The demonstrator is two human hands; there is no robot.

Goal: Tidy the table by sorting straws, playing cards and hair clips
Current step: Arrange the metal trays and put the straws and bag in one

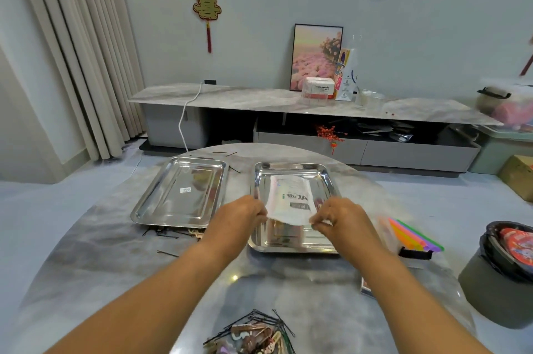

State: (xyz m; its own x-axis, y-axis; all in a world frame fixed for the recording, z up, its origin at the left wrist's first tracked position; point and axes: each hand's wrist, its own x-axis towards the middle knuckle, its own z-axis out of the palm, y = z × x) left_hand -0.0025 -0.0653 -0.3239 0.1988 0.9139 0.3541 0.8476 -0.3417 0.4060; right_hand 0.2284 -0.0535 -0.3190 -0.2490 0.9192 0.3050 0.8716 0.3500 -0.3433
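Both hands hold a clear printed plastic packet (290,201) over the right steel tray (326,177). My left hand (245,214) pinches its near left corner and my right hand (337,216) pinches its near right corner. What the packet contains cannot be made out. The left steel tray (161,203) holds nothing but a small sticker. Coloured straws (412,234) lie in a bundle right of the right tray. A heap of hair clips and bobby pins (253,335) sits at the table's near edge. A card box (366,287) peeks out beside my right forearm.
Loose bobby pins (168,232) lie along the left tray's near edge and behind the trays. A black clip (415,254) lies by the straws. A bin with a black liner (501,267) stands on the floor at the right. A low TV cabinet (288,103) runs along the far wall.
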